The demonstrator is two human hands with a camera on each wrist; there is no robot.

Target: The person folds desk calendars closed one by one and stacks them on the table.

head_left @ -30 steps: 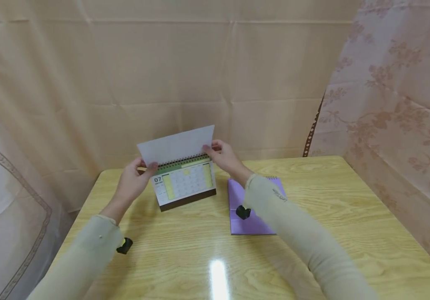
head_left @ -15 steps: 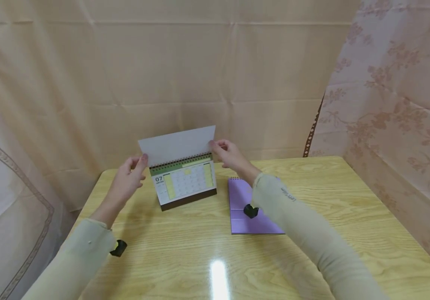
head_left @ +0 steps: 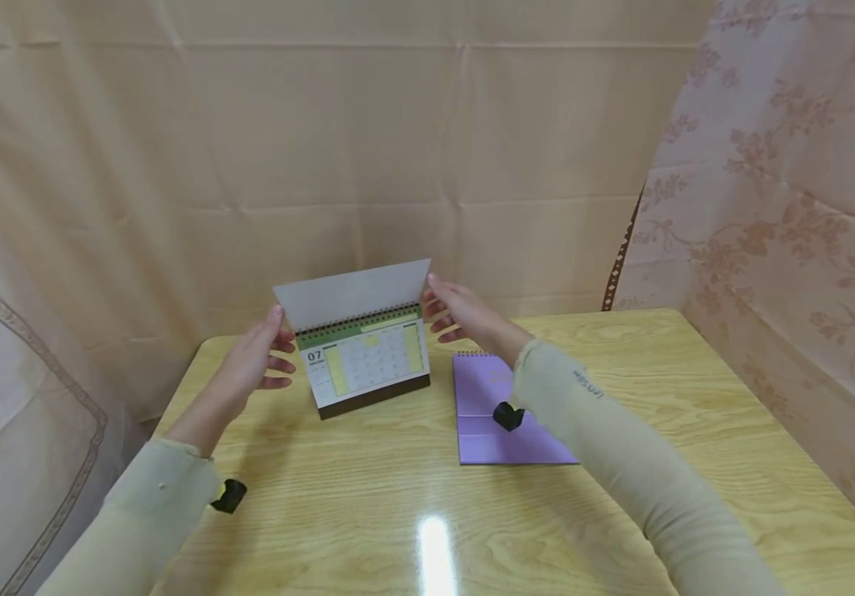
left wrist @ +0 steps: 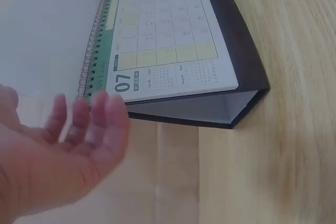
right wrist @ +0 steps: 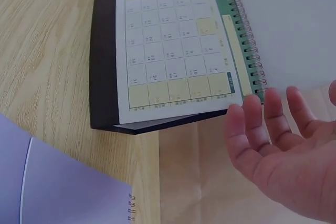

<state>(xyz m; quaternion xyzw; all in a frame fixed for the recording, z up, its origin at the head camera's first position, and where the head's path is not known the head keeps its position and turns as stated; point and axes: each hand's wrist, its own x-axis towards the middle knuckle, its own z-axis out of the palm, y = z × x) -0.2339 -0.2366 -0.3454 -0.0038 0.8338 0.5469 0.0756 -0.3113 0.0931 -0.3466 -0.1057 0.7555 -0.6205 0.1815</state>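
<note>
A spiral-bound desk calendar point(head_left: 371, 356) stands on the table on its dark base, showing the 07 page. Above its rings a blank white page point(head_left: 356, 291) stands up and leans back. My left hand point(head_left: 252, 352) is at the calendar's left side, fingers relaxed and spread, fingertips close to the ring end. On the other side my right hand point(head_left: 468, 313) has its thumb near the white page's right edge, the other fingers loosely extended. Both wrist views show the fingers beside the calendar point(left wrist: 163, 40) with nothing gripped.
A purple spiral-bound pad point(head_left: 487, 439) lies on the wooden table point(head_left: 367, 497) below my right forearm, partly covered by the sleeve. Behind the table hangs a beige curtain point(head_left: 323, 149). A flowered curtain point(head_left: 785, 207) hangs at the right.
Both hands have let go of the calendar's upper corners and moved apart, left hand leftward, right hand rightward, with fingers loosening. The white page has tipped slightly lower; the calendar stays put.
</note>
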